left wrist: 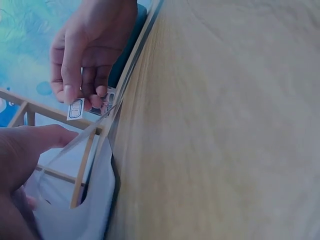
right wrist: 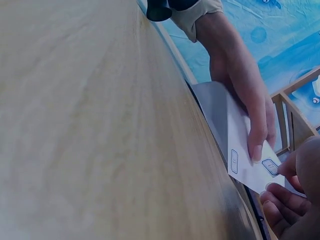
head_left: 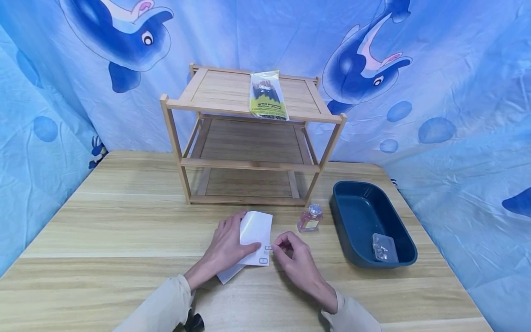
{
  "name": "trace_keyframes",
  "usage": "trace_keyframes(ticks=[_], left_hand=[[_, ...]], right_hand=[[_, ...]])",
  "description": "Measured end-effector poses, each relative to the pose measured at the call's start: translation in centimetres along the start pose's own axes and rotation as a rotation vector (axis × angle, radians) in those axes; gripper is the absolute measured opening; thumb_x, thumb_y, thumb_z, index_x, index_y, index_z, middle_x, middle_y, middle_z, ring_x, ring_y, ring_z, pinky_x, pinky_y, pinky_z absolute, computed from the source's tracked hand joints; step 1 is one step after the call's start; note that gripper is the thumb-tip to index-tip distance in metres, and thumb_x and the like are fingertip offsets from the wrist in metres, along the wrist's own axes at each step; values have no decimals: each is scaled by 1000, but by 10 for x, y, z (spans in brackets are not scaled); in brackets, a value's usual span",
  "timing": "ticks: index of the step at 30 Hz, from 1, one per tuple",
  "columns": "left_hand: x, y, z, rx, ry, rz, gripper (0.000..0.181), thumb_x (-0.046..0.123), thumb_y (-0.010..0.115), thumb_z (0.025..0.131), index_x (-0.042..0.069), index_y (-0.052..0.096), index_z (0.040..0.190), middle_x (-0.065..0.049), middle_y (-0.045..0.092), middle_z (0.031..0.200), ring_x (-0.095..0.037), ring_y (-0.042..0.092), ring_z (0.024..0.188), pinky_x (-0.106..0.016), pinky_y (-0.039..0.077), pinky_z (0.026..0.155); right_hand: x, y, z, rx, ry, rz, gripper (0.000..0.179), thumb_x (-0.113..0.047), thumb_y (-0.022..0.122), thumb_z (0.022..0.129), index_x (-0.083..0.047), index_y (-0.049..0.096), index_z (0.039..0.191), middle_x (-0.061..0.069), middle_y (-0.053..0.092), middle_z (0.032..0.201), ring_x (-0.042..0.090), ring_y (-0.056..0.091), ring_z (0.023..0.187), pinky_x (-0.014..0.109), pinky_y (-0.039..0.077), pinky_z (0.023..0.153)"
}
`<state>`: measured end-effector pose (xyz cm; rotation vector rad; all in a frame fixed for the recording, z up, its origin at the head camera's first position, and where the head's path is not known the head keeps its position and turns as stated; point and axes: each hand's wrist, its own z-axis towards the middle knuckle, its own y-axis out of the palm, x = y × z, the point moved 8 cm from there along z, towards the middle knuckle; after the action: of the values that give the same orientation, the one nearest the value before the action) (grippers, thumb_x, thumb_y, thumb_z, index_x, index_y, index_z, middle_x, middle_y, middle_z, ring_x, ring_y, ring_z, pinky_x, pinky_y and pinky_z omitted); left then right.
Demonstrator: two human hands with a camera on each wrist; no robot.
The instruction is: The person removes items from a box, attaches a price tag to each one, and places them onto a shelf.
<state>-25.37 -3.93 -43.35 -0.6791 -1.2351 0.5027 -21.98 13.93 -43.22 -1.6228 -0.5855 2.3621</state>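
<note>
A person's left hand [head_left: 226, 240] is gripping a glossy white paper sheet [head_left: 255, 229], its thumb pressing on the face and its other fingers wrapping round the left side, probably steadying the paper against a pull. The right hand [head_left: 299, 265] is pinching one end of a small white rectangular label with a dark-blue border [head_left: 268, 248] between thumb and index finger, the remaining fingers curling inward; gripping just the end is probably sparing the printed middle. Whether the label is still sticking to the sheet, I cannot tell.

The sheet is sitting well in from the left and right edges of the pale wooden table [head_left: 124, 221], on the near side of a three-tier light wooden rack [head_left: 249, 164]. Its long axis is running towards the table's far edge, leaning slightly right; the label's is running crosswise, its pinched end pointing to the table's right edge. A pink glass bottle [head_left: 310, 220] and a dark-teal plastic basin [head_left: 358, 212] are standing towards that right edge, probably leaving the hands room
</note>
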Motion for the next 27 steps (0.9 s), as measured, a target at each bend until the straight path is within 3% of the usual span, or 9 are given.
trace_keyframes(ticks=[5, 14, 18, 27], left_hand=[[1, -1, -1, -7, 8, 51, 96, 35, 89, 78, -8, 41, 149, -30, 55, 135, -47, 49, 122, -60, 41, 104], [4, -1, -2, -20, 28, 19, 88, 32, 84, 84, -8, 40, 149, -34, 49, 143, -51, 45, 130, -63, 37, 110], [8, -1, -3, -6, 81, 5, 77, 26, 82, 87, -8, 45, 146, -32, 51, 141, -51, 45, 131, -63, 36, 111], [24, -7, -5, 58, 184, -79, 42, 18, 77, 90, 5, 65, 128, -22, 53, 143, -41, 44, 134, -59, 36, 110]], right_hand=[[1, 0, 0, 9, 6, 12, 16, 6, 70, 92, -9, 65, 95, -3, 64, 91, 15, 62, 86, 28, 55, 80], [1, -2, -1, 16, 8, 24, 14, 5, 70, 93, -8, 65, 95, -3, 64, 90, 15, 62, 86, 27, 55, 79], [2, -4, -1, 23, 4, 23, 15, 5, 70, 92, -9, 65, 96, -3, 64, 90, 15, 63, 86, 28, 55, 80], [3, -8, -1, 37, 24, 44, 14, 5, 70, 93, -8, 65, 96, -3, 64, 90, 16, 63, 88, 29, 55, 83]])
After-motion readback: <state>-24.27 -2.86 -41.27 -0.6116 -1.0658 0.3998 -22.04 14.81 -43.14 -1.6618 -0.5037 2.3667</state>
